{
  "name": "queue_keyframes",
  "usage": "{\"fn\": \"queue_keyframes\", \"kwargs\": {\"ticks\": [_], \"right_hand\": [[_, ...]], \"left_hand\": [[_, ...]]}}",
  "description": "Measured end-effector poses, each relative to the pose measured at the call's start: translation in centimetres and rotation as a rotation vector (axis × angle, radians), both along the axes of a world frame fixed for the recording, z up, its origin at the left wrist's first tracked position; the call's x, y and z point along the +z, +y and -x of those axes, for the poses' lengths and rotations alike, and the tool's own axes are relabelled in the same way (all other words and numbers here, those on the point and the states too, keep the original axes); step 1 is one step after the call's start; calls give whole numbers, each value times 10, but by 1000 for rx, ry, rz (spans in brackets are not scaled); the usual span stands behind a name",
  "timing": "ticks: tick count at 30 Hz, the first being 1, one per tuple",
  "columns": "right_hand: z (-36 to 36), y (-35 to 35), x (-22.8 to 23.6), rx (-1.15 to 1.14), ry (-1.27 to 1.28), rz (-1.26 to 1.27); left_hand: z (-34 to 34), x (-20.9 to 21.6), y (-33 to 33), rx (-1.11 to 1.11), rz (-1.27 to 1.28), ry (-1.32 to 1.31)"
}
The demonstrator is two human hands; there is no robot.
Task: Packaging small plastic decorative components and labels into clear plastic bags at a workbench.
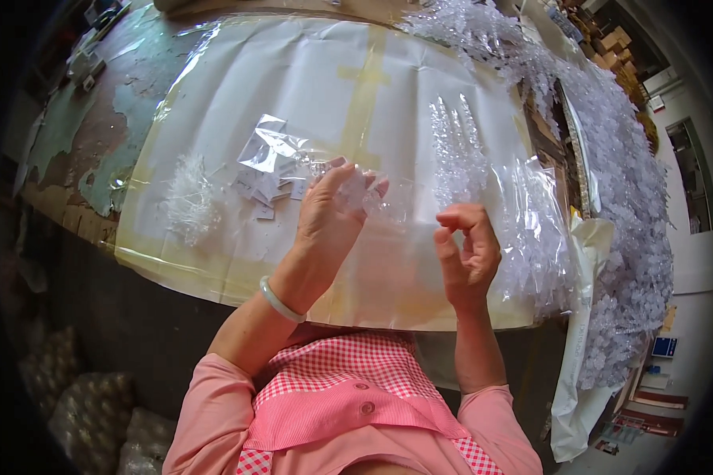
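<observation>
My left hand (pixel 329 207), with a pale bangle (pixel 280 301) at its wrist, is closed on a translucent plastic ornament (pixel 352 192). Part of the ornament is hidden behind the fingers, and its clear edge reaches toward the right. My right hand (pixel 469 252) is held a little apart from it, fingers curled and thumb near the index fingertip in a pinch. Anything between those fingertips is too fine to make out. Beyond my left hand lie a clear plastic bag (pixel 271 145) and a pile of small white tags (pixel 263 187).
A bundle of white strings (pixel 190 199) lies at left on the paper-covered table (pixel 281 71). Past my right hand are clear icicle-like strands (pixel 457 150) and bagged clear pieces (pixel 535 237). Heaps of clear plastic ornaments (pixel 622 190) line the right side. Filled sacks (pixel 95 419) stand lower left.
</observation>
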State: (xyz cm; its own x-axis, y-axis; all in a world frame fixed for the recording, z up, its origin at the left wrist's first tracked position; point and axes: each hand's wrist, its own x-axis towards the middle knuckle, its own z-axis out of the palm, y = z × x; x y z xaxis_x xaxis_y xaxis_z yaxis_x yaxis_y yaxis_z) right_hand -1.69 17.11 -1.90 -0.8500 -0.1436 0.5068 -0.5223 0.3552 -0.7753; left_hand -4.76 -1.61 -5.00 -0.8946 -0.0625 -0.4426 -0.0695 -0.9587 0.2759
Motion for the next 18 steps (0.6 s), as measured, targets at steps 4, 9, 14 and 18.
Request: {"fn": "queue_keyframes", "kwargs": {"ticks": [4, 9, 14, 18], "right_hand": [[10, -29, 2, 41, 131, -235], [15, -49, -1, 81, -63, -6], [18, -58, -3, 56, 104, -89], [19, -51, 8, 6, 254, -301]], "left_hand": [[-2, 6, -4, 53, 39, 48], [-5, 0, -13, 37, -41, 156], [-4, 11, -13, 55, -106, 84], [3, -7, -15, 40, -109, 118]]}}
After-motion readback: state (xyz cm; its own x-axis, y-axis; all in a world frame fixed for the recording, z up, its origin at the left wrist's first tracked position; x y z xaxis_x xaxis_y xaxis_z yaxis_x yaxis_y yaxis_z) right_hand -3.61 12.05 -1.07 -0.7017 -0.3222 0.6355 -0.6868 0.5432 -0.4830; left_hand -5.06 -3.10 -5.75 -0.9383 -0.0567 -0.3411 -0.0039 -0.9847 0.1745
